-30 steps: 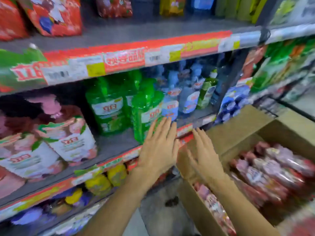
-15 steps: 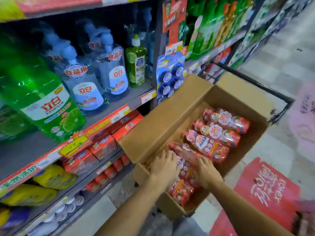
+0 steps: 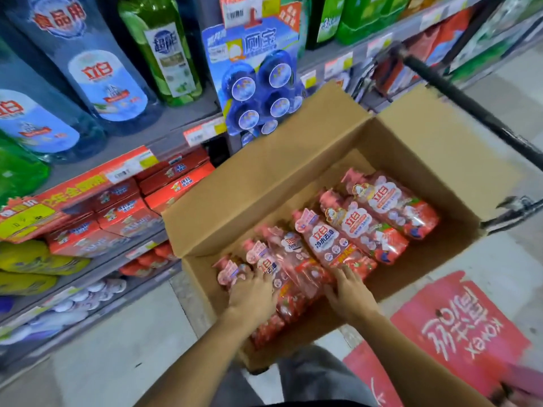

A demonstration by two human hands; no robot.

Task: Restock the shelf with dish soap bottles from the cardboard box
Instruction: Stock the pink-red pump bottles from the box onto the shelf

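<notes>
An open cardboard box (image 3: 264, 186) holds several pink and red dish soap bottles (image 3: 332, 242) lying on their sides in a row. My left hand (image 3: 252, 292) rests on the nearest bottles at the box's near left end, fingers curled over them. My right hand (image 3: 349, 292) presses against the right side of the same near bottles (image 3: 289, 277). Both hands clasp this group between them inside the box. The shelf (image 3: 176, 124) stands to the left, with blue bottles (image 3: 97, 69) and a green bottle (image 3: 164, 51) on it.
The box sits on a cart with a black handle bar (image 3: 458, 92) at the far right. A hanging blue pack (image 3: 258, 89) overlaps the box's far flap. Red cartons (image 3: 126, 212) fill the shelf below. A red floor sticker (image 3: 458, 327) lies to the right.
Both hands dropped from the shelf's green bottles down into the box and settled on the near bottles. My view swung right and down and came closer to the box.
</notes>
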